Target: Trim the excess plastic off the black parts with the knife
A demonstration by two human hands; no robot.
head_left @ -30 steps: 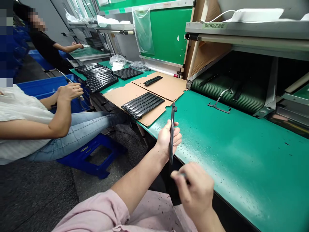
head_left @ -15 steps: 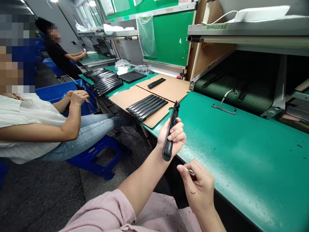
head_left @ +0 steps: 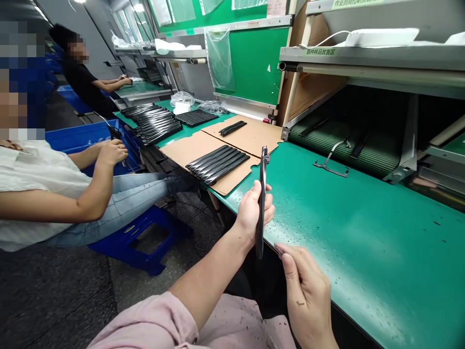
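So my left hand [head_left: 250, 213] is wrapped around a long black plastic strip [head_left: 261, 198], holding it edge-on and nearly upright over the near edge of the green bench [head_left: 363, 242]. My right hand [head_left: 307, 295] sits just below the strip's bottom end, fingers pinched on a small metal tool [head_left: 279, 250] whose tip is almost touching the strip. Honestly, my grip's only around the middle, so a hard scrape could twist the strip loose, or the tool could skid and gouge it. 1 cardboard sheet [head_left: 232, 182] with finished strips lies beyond the strip.
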